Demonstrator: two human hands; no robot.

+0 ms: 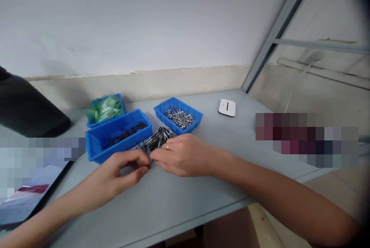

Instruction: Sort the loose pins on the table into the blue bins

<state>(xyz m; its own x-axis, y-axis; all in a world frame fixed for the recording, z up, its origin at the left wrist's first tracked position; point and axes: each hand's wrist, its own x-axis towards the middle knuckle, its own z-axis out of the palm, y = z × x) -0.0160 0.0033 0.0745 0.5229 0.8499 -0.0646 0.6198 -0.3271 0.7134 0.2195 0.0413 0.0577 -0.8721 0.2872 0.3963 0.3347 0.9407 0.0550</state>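
Note:
My left hand (121,172) is closed in a pinch, with thumb and forefinger meeting at a small dark piece too small to name. Right beside it, the fingers of my right hand (182,155) are pressed together, almost touching the left fingertips; what they grip is hidden. Just behind both hands lies a loose pile of thin metal pins (162,137), silver and dark. A blue bin (96,149) with dark, thin rod-like pieces (124,135) stands behind my left hand. Another blue bin (196,121), behind my right hand, holds many silver pins (179,117).
A smaller blue bin (123,103) with green plastic wrapping (105,109) stands at the back left. A white square device (227,108) lies back right. A dark cylindrical object (29,105) and a flat screen-like item (37,190) occupy the left. A metal frame post (268,36) rises at right.

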